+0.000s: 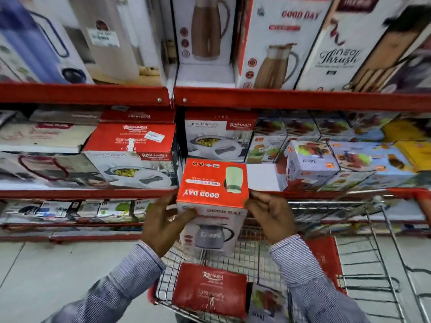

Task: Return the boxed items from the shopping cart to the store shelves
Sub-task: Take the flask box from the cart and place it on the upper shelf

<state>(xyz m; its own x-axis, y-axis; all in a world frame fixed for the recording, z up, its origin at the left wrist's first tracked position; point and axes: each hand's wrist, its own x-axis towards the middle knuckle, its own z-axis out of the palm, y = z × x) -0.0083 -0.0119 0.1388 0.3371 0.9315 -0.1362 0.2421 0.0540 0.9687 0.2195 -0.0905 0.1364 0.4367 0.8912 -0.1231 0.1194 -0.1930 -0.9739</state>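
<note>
So this is mid-job, I'd say. The Good Day flask box is up in the centre of the frame, lifted clear of the shopping cart and held right at the front edge of the middle shelf, but it isn't on the shelf yet. The left hand has its fingers pressed against the box's lower left side and the right hand is clamped on the right edge, so both hands are closed on that one box.

What's left: two boxes I can count in the cart at the bottom of the frame. One is a red Rishabh Sigma Marbella casserole box, and just to its right is a juicer box, mostly cut off, so there may be more under it that I can't see.

On the shelves: three Rishabh casserole boxes I can pick out in the middle row (left of centre, a red one behind it, and one just above the held box). The matching Good Day jug box sits on the top shelf, upper right of centre, which is probably where this one belongs. The juicer boxes stacked at middle right are too blurry to count properly.
</note>
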